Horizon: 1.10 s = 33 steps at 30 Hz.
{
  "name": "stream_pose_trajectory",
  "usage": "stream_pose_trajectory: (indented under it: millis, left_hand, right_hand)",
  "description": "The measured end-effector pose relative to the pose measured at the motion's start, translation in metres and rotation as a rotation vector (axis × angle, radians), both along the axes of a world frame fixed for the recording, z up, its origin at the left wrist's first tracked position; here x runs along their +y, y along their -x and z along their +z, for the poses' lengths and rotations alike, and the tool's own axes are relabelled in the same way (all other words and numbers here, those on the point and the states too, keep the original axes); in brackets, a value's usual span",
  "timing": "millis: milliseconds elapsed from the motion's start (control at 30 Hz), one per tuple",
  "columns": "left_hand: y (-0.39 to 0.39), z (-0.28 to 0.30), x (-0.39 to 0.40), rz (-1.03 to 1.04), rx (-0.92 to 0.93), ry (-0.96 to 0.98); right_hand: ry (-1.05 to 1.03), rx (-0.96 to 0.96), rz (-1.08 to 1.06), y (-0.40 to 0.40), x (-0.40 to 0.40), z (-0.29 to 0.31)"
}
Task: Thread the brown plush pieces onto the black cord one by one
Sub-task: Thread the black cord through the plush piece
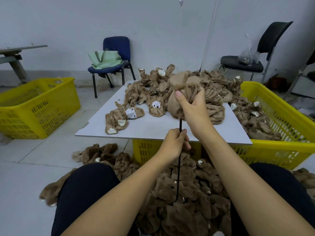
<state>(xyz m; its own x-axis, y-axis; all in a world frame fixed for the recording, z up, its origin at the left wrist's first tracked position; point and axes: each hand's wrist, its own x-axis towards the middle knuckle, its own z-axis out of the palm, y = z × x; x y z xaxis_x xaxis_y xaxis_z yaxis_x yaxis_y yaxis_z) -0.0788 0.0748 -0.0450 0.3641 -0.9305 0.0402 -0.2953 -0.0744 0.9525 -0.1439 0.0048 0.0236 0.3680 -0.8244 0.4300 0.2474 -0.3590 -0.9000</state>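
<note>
My right hand [191, 106] grips a brown plush piece [180, 86] held up above the grey board [153, 126]. A black cord [179, 167] runs straight down from under that piece, through my left hand [175, 142], which grips it just below, and into a heap of brown plush pieces [184, 201] between my knees. Several loose plush pieces [153, 87] with white patches lie piled on the far half of the board.
The board rests on a yellow crate [272, 150] that also holds plush pieces on the right. Another yellow crate [34, 108] stands on the floor at left. A blue chair [115, 53] with a green bag and a black chair [255, 62] stand by the wall.
</note>
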Motion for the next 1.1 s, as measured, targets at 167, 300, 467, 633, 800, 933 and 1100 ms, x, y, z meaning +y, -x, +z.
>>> stream_pose_trajectory:
  millis: [167, 300, 467, 633, 800, 933, 1100]
  left_hand:
    - [0.001, 0.000, 0.000, 0.004, 0.035, 0.014]
    - [-0.001, -0.002, 0.000, 0.004, 0.019, 0.046]
    - [-0.004, -0.002, 0.000, -0.003, -0.014, 0.074]
    - [-0.001, -0.001, 0.000, -0.018, -0.022, 0.085]
    - [0.000, 0.002, -0.003, -0.033, -0.035, 0.054]
    - [-0.004, 0.006, 0.000, -0.127, -0.061, -0.025]
    - [-0.037, 0.035, 0.002, 0.001, -0.144, -0.145]
  right_hand:
    - [0.050, 0.059, 0.012, -0.002, 0.001, -0.003]
    - [0.060, 0.090, 0.012, -0.006, 0.003, -0.017]
    - [0.077, 0.111, 0.031, -0.008, 0.004, -0.032]
    - [0.091, 0.166, 0.020, -0.007, 0.005, -0.043]
    - [0.068, 0.133, -0.001, -0.004, 0.009, -0.049]
    - [0.064, 0.104, -0.029, -0.003, 0.013, -0.049]
    - [0.094, 0.072, -0.063, 0.000, 0.011, -0.050]
